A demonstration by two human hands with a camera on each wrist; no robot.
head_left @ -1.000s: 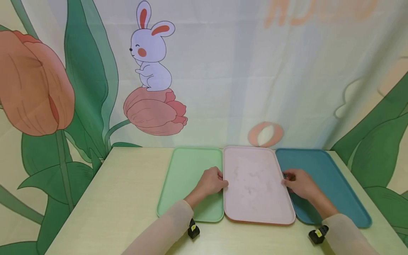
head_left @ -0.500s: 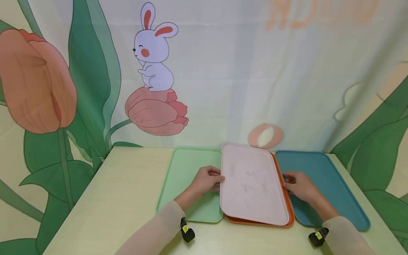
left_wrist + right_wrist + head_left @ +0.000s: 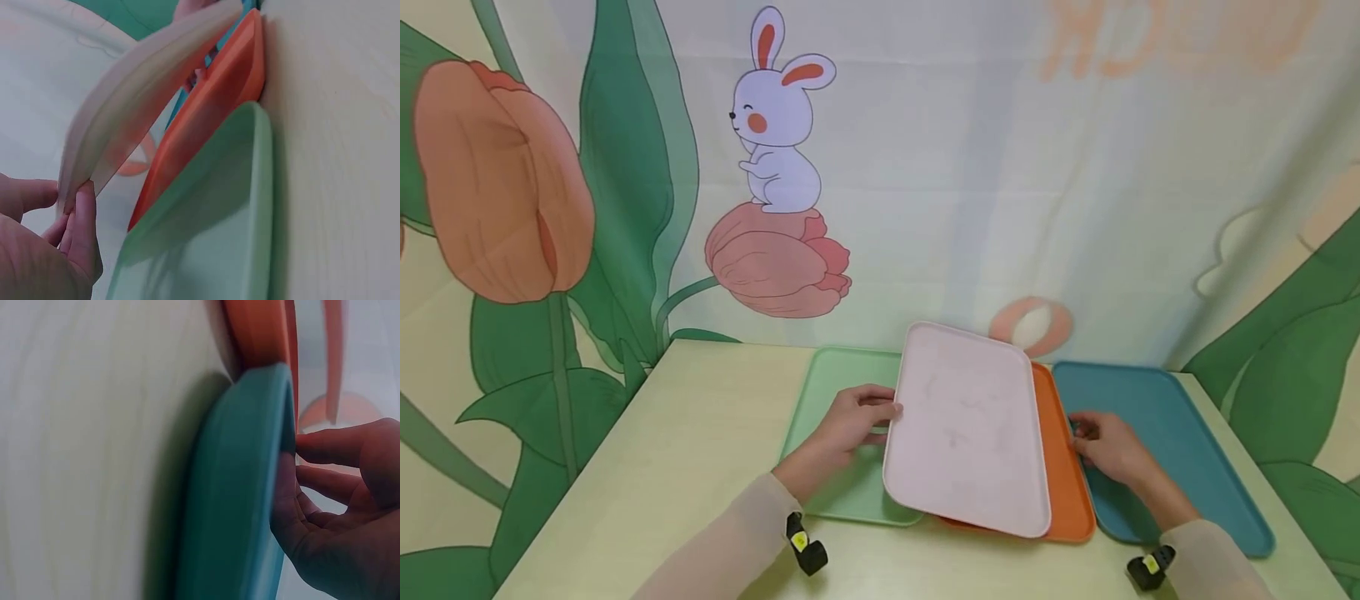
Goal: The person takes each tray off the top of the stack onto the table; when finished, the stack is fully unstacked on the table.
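My left hand (image 3: 842, 425) pinches the left edge of a pale pink tray (image 3: 970, 433), its thumb on top. That tray is raised and tilted, partly covering an orange tray (image 3: 1066, 475) and the right side of a light green tray (image 3: 835, 375). In the left wrist view, a gap shows between the lifted pink tray (image 3: 119, 106) and the orange tray (image 3: 212, 103). Curled fingers of my right hand (image 3: 1112, 450) grip the orange tray's right edge, above a blue tray (image 3: 1180, 450). The right wrist view shows the fingertips at the neighbouring rims, partly hidden by the blue tray (image 3: 231, 487).
The green, orange and blue trays lie side by side on a pale wooden table (image 3: 655, 467). Behind it hangs a printed curtain (image 3: 925, 167) with a rabbit and tulips. A small black device (image 3: 805, 546) sits at the left wrist, another black device (image 3: 1150, 567) at the right.
The pink tray has been lifted off the orange tray and moved left with my left hand, uncovering the orange tray's right part. My right hand stays at nearly the same place.
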